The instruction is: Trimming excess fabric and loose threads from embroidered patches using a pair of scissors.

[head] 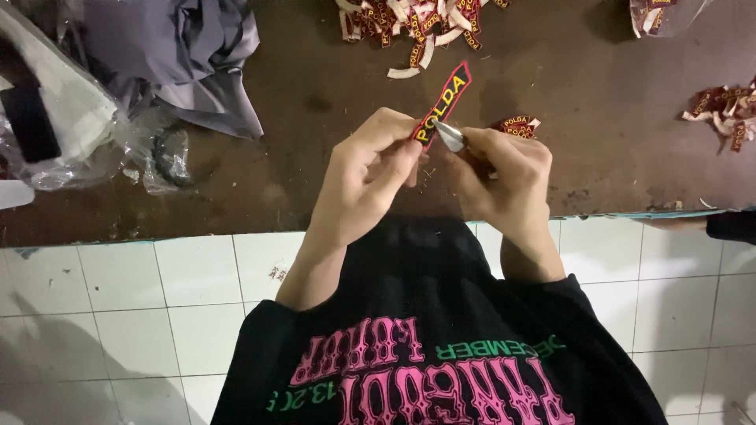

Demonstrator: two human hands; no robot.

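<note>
A brown table [260,181] fills the upper frame, with a heap of finished-looking embroidered patches [421,27] at top centre and smaller piles [720,110] at right. At centre the left hand [366,181] pinches one red-edged patch [443,105] while the right hand [504,185] grips small metal snips [450,135] at its lower edge, so trimming looks to be midway.

Grey cloth [185,47] (crumpled), patch heap [417,24]

The embroidered patch [443,103] is black with yellow letters and a red border, the scissors' blades [450,135] silver, the desk [315,157] dark brown, the crumpled cloth [189,55] grey, the floor tiles [118,315] white, and the shirt [425,354] black with pink and green print.
</note>
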